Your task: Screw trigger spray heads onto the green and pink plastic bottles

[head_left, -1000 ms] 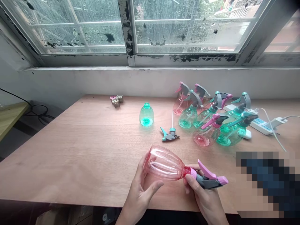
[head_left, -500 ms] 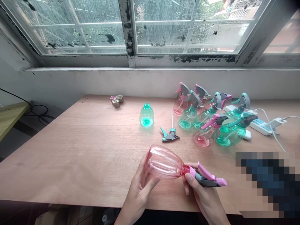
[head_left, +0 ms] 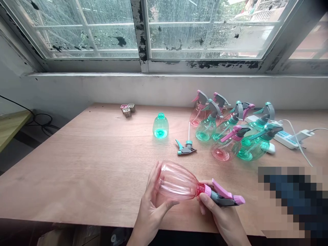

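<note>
A clear pink spray bottle lies sideways between my hands above the front of the table, its pink and grey trigger head pointing right. My left hand is wrapped round the base end, thumb along the lower side. With thumb and fingers, my right hand grips the pink collar at the neck. Beyond them, a green bottle without a head stands upright. To its right a loose teal and grey spray head lies on the table, its white tube pointing away from me.
Several pink and green spray bottles with heads stand grouped at the back right. A white power strip with cables lies behind them. Small square blocks sit near the back edge of the wooden table, below the window.
The pink spray bottle and both hands have shifted slightly left and down. The things standing on the table look unchanged.
</note>
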Tool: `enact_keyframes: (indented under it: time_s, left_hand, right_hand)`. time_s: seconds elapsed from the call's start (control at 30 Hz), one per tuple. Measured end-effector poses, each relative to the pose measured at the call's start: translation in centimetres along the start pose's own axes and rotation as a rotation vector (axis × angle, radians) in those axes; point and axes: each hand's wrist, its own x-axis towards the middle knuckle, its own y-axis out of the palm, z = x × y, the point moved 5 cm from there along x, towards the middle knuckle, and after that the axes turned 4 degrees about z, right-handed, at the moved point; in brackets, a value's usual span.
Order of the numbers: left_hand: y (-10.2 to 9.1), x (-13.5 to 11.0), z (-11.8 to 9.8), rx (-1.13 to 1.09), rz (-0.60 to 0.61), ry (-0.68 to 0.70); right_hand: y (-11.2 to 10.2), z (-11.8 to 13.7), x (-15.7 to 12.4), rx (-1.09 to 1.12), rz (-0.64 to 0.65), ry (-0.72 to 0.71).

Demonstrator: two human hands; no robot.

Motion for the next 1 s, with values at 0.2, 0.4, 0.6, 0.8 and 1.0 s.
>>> enact_keyframes:
  time_s: [0.2,0.4,0.6,0.8,1.0]
  left_hand:
    - [0.0,0.0,0.4,0.010,0.051,-0.053]
    - [-0.4,0.7,1.1,0.017,0.080,-0.044]
    - [-0.2,0.2,1.0,0.058,0.130,-0.020]
    - [0.0,0.1,0.7,-0.054,0.075,-0.101]
    - [0.0,0.3,0.8,-0.025,0.117,-0.071]
  right_hand:
    - [0.0,0.0,-0.2,0.005,-0.018,-0.002]
    - [0.0,-0.1,-0.1,-0.025,-0.014,0.006]
    - [-0.2,0.0,0.1,-0.002,-0.021,-0.017]
    - [0.0,-0.1,-0.1,0.021,-0.017,0.011]
    - [-0.6,-0.5,0.0,0.061,-0.037,-0.039]
